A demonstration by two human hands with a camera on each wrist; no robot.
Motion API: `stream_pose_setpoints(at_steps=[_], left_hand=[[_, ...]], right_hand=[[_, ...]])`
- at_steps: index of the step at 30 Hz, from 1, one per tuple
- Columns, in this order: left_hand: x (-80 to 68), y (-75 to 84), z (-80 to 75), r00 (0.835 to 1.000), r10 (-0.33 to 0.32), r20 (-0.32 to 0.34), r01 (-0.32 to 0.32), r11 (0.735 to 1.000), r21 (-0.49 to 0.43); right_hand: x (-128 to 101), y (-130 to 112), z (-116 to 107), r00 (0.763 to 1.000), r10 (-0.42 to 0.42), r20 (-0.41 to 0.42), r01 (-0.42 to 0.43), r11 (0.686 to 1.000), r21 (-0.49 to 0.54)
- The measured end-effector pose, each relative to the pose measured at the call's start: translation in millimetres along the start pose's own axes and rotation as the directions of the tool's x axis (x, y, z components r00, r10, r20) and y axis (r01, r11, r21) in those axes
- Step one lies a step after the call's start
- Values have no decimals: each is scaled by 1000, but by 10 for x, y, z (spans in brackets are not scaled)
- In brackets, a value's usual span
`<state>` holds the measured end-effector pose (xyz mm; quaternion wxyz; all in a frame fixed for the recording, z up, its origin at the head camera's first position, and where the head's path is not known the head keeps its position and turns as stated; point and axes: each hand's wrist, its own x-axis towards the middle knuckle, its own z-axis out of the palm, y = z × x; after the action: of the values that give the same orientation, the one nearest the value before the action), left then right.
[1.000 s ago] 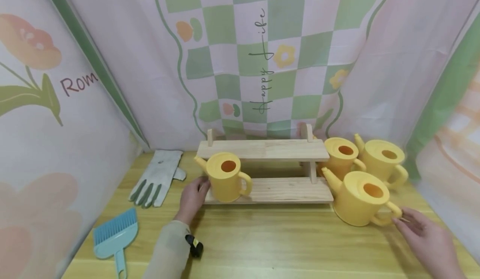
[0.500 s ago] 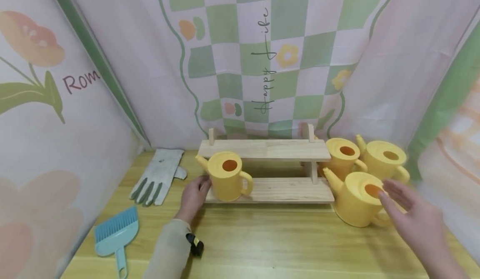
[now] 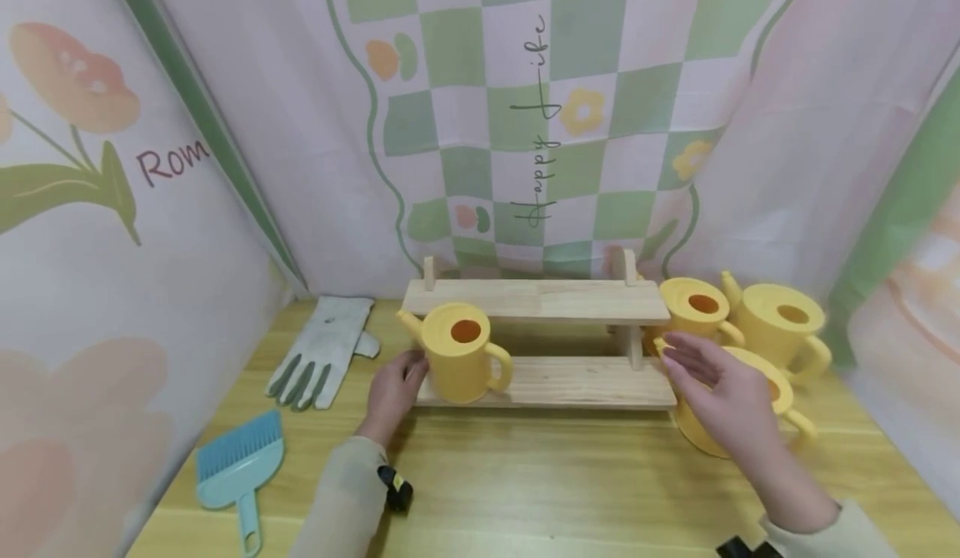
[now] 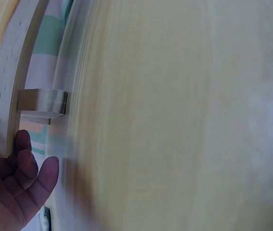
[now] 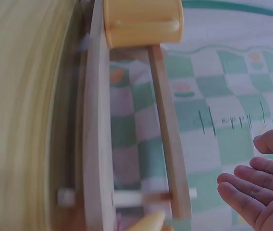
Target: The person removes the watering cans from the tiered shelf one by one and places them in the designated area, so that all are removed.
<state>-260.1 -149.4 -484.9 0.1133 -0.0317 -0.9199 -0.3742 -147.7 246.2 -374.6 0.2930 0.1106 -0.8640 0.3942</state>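
- The right hand (image 3: pixel 723 400) hung with fingers straight and loosely spread, holding nothing, its palm turned down over the nearest watering can (image 3: pixel 780 391) on the table (image 3: pixel 540 483).
- That can sat directly under and just behind the hand, at the right end of the wooden shelf (image 3: pixel 547 341); the hand covered most of its lid, so I could not tell whether skin touched plastic.
- Its handle stuck out to the right of the hand and toward me, its spout pointed left toward the shelf, so the can's long axis ran roughly left to right, across the fingers.
- The left hand (image 3: pixel 393 387) was well apart from that can, fingers resting against the shelf's left end beside the can on the lower board (image 3: pixel 459 358); the wrist view showed them loosely bent at the board's edge, gripping nothing.
- Two more cans (image 3: pixel 783 325) stood behind, against the backdrop.
- The right hand was much the nearer.
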Motion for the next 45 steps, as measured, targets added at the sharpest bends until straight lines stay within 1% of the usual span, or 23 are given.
stream_pose_setpoints(at_steps=[4,7,11,16,21,24,29,32,37,41,45], left_hand=[[5,0,6,1000,11,-6,-11,1000,-1],[6,5,5,1000,7,-3,-7,1000,0],[6,16,-2,1000,7,-5,-7,1000,-1],[-2,17,-9,1000,18,-13,-18,1000,-4],[-11,10,-8,1000,6,-11,-6,1000,-2],[-15,12,5,1000,4,-13,-4,1000,6],[-12,6,39,1000,22,-15,-22,1000,17],[-6,6,51,1000,11,-15,-11,1000,14],[3,12,49,1000,-6,-16,6,1000,22],[2,17,33,1000,-13,-17,14,1000,18],[-1,13,15,1000,-17,-10,17,1000,13]], right_hand=[[97,-98,191,998,-31,50,29,998,48],[141,-155,345,992,-15,123,7,997,71],[180,-202,575,978,-13,208,-4,996,85],[180,-294,872,958,-32,284,-10,990,143],[148,-373,1132,936,-52,348,-14,983,185],[139,-393,1249,932,-43,360,-26,982,185],[129,-423,1390,923,0,386,-91,972,216],[127,-431,1455,925,15,379,-112,965,237],[124,-440,1515,936,46,348,-133,965,228],[118,-441,1548,939,46,341,-128,967,221],[104,-442,1564,944,25,329,-96,975,200]])
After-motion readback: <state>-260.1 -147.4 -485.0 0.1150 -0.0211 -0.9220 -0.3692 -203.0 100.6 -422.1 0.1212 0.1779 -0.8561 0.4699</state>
